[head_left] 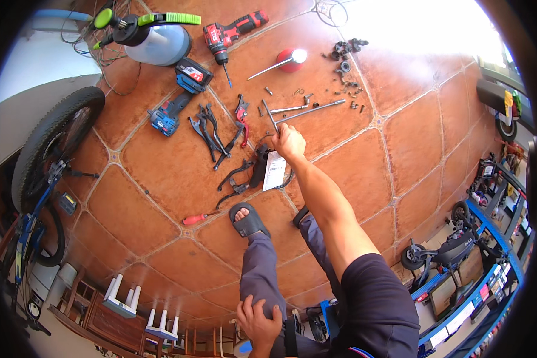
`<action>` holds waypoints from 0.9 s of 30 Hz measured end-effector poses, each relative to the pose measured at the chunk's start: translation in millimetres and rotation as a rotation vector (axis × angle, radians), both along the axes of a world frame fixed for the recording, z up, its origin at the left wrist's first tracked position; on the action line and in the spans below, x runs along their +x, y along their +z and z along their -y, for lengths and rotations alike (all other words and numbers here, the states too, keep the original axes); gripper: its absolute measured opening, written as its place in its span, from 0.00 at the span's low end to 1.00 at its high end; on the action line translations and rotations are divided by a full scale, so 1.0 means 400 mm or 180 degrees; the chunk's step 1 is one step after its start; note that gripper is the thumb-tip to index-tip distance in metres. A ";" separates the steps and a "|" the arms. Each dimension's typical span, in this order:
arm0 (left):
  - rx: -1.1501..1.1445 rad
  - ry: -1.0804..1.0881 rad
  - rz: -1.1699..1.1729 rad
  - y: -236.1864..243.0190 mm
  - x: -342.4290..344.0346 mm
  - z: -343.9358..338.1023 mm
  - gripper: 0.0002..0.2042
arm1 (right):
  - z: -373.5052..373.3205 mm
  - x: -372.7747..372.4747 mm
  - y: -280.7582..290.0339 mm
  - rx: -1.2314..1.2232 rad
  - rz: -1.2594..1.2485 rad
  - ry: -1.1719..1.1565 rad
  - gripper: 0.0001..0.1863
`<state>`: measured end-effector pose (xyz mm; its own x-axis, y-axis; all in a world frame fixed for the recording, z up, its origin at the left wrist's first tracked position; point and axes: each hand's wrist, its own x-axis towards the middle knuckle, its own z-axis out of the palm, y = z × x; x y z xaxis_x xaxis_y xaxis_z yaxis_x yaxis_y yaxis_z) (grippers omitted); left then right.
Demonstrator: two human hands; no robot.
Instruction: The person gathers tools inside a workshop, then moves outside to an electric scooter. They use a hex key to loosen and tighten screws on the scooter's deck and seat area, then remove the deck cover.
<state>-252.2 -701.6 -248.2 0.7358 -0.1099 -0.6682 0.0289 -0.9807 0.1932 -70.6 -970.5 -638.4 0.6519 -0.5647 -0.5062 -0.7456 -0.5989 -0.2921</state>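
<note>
My right hand point(289, 143) reaches down to the tiled floor, fingers curled closed; what lies in them is hidden. Its fingertips are beside the handle end of a T-handle wrench point(313, 110). Just below them, a white paper tag point(274, 172) overlaps a black tubular part point(259, 167), with a black lever point(237, 187) and cable close by. My left hand point(260, 322) rests on my left thigh, its fingers spread and holding nothing. Left of the right hand lie several black levers point(207, 131) and a red lever point(242, 116).
A red drill point(227, 37), a blue impact driver point(172, 110) and a spray bottle point(161, 45) stand or lie farther off. Small bolts and black parts point(342, 59) are scattered near a red round container point(290, 64). A red screwdriver point(194, 219) lies by my sandal; a bicycle wheel point(56, 143) is left.
</note>
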 end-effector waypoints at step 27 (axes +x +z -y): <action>-0.1534 0.1380 -0.1507 0.262 0.258 0.657 0.10 | 0.736 -0.751 1.793 0.1644 0.2010 -0.2369 0.05</action>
